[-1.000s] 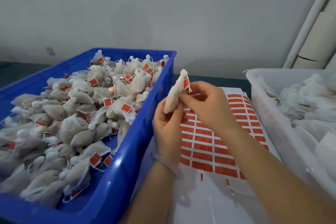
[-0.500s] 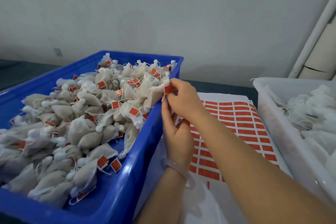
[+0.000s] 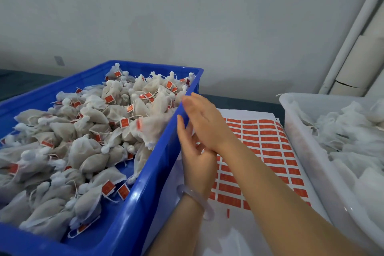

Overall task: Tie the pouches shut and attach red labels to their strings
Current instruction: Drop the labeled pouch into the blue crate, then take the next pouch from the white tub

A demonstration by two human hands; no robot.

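Hiding left hand (image 3: 197, 165) partly, right hand (image 3: 207, 124) — pouch (image 3: 150, 127) blurred, crate (image 3: 145, 193) cropped

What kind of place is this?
Probably a small packing workshop: a blue crate heaped with tied, red-labelled pouches, a sheet of red labels beside it, and a white tub holding more white pouches.

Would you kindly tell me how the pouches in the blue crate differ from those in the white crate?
The blue crate pouches look plump and tan; white crate pouches look limp and pale. The blue crate's are tied and carry red labels; the white crate's show no labels. Both are heaped fabric pouches.
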